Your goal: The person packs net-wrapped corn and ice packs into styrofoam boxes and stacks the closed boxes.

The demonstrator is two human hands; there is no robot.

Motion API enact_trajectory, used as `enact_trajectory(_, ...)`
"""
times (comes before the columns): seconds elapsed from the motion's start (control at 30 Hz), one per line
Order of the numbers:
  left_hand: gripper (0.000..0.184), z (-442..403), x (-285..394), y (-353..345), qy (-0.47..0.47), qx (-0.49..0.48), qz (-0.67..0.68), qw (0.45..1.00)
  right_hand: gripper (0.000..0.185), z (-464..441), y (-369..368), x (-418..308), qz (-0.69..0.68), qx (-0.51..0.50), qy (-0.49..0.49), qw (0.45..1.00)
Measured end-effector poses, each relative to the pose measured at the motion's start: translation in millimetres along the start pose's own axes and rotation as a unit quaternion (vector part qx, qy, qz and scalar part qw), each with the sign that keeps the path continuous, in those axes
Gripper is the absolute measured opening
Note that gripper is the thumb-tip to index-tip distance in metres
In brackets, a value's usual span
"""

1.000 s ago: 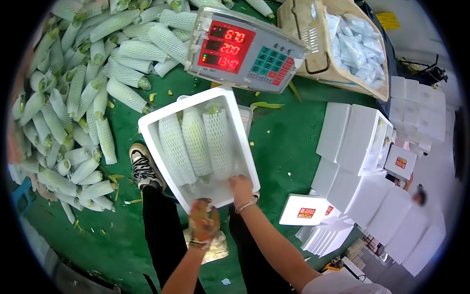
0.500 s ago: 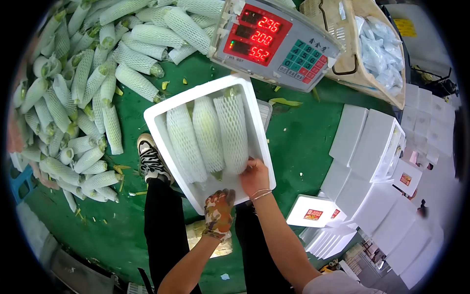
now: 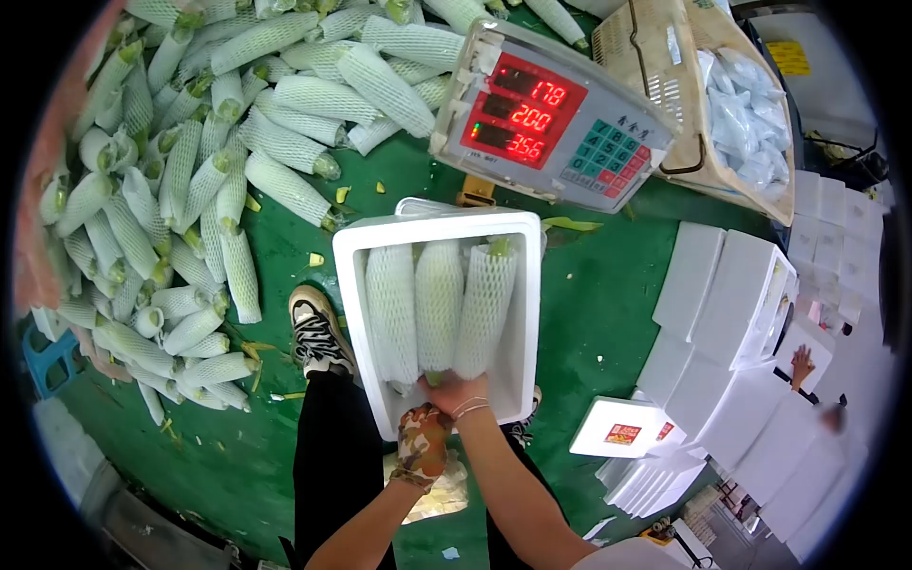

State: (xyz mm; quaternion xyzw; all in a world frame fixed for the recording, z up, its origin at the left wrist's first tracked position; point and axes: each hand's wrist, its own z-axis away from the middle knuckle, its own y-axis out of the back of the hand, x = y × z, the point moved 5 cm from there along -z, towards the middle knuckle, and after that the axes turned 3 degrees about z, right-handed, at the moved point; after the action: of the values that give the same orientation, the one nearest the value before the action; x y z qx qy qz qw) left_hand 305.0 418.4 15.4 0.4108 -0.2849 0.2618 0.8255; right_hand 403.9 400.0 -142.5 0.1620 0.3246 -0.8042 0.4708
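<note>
A white foam box (image 3: 528,313) holds three pale green vegetables in white foam netting: a left one (image 3: 391,313), a middle one (image 3: 439,304) and a right one (image 3: 486,309). My left hand (image 3: 423,444), in a camouflage-patterned glove, is curled at the box's near end, close against my right hand. My bare right hand (image 3: 456,394), with a bracelet at the wrist, reaches in at the lower end of the middle vegetable. Its fingertips are mostly hidden. Behind the box, the scale display (image 3: 556,114) shows red digits.
Many netted vegetables (image 3: 180,218) lie piled at the left. A beige crate (image 3: 665,85) with filled bags stands at the upper right. White foam boxes (image 3: 727,294) and a lid (image 3: 622,427) are at the right, where another person's hand (image 3: 803,366) shows. My shoes flank the box.
The box has turned more upright in view. My right hand has moved left from the box's right side to the middle vegetable's end, meeting my gloved hand. The scale digits have changed.
</note>
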Motion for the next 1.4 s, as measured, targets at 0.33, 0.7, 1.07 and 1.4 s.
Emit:
enact_trajectory(0.33, 0.028, 1, -3, 9, -0.015, -0.074, -0.109, 0.991, 0.040, 14, -3, -60, -0.199, 0.170, -0.122, 0.957)
enact_trajectory(0.7, 0.022, 7, -20, 5, -0.058, -0.116, -0.135, 0.982, 0.038, 36, 15, -43, -0.262, 0.234, -0.082, 0.933)
enact_trajectory(1.07, 0.015, -103, -79, 224, 0.044, 0.155, 0.454, 0.876, 0.058, -103, -289, -276, 0.472, 0.068, 0.289, 0.830)
enact_trajectory(1.4, 0.049, -415, -151, 312, -0.078, 0.065, -0.377, 0.921, 0.049, -332, -302, -239, 0.771, 0.279, 0.272, 0.504)
